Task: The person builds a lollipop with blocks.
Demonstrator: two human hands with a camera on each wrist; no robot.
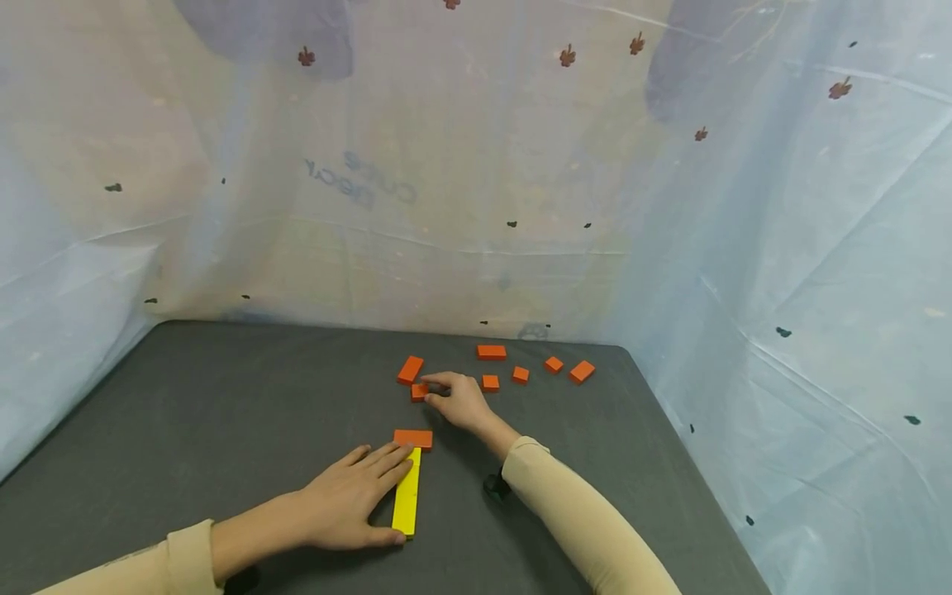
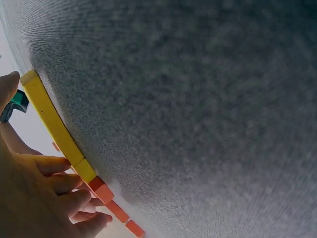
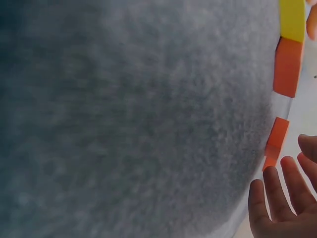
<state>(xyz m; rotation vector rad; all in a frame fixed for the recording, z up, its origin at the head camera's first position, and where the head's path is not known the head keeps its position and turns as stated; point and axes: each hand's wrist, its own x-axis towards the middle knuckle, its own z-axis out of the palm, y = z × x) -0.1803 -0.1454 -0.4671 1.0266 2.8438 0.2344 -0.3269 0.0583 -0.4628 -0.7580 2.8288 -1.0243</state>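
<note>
My left hand [image 1: 345, 500] lies by a long yellow block [image 1: 406, 504], its thumb at the near end and its extended fingers over the far part. A short yellow block [image 2: 86, 171] continues that row in the left wrist view. Across the row's far end lies an orange block [image 1: 413, 439], fingertips right at its edge. My right hand [image 1: 459, 402] reaches to a small orange block [image 1: 419, 393], thumb and index finger apart at its right side. In the right wrist view the fingers [image 3: 280, 198] are spread. Just behind that small block lies a longer orange one [image 1: 411, 369].
Several orange blocks, some oblong like the one at the back [image 1: 491, 353] and some small [image 1: 521, 375], lie scattered toward the back right of the dark grey table [image 1: 223, 413]. Translucent plastic sheeting [image 1: 446, 248] hangs behind it and along both sides.
</note>
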